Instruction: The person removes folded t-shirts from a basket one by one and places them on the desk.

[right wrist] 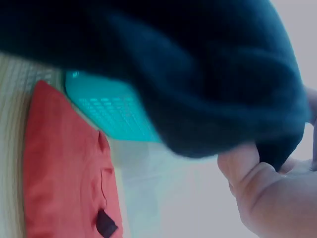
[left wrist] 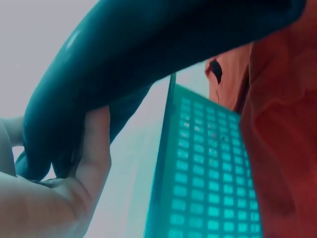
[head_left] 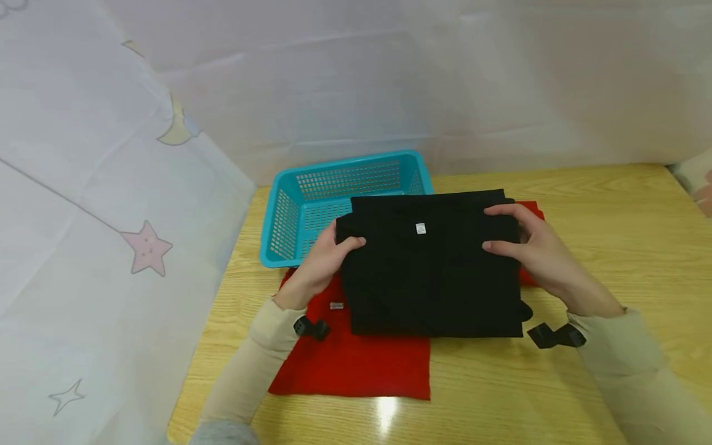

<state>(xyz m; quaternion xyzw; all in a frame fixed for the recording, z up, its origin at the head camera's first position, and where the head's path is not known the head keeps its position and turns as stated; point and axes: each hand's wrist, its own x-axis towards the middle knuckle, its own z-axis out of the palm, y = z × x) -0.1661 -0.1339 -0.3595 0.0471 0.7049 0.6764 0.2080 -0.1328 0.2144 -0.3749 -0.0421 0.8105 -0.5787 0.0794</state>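
A folded black garment [head_left: 434,278] with a small white label [head_left: 420,228] is held up by both hands. My left hand [head_left: 325,259] grips its left edge, thumb on top and fingers underneath. At the opposite edge, my right hand [head_left: 539,253] pinches the cloth between thumb and fingers. In the left wrist view the fingers [left wrist: 96,139] press up from below the black fabric. Beneath it lies a red garment [head_left: 384,371] on the table, partly covered from sight. More red fabric [head_left: 534,210] shows past the right edge of the black one.
A turquoise plastic basket [head_left: 267,228] with perforated walls stands at the back left, its front right part hidden by the black garment. The wooden table [head_left: 623,247] extends to the right. Pale printed cloth [head_left: 345,80] hangs behind and at the left.
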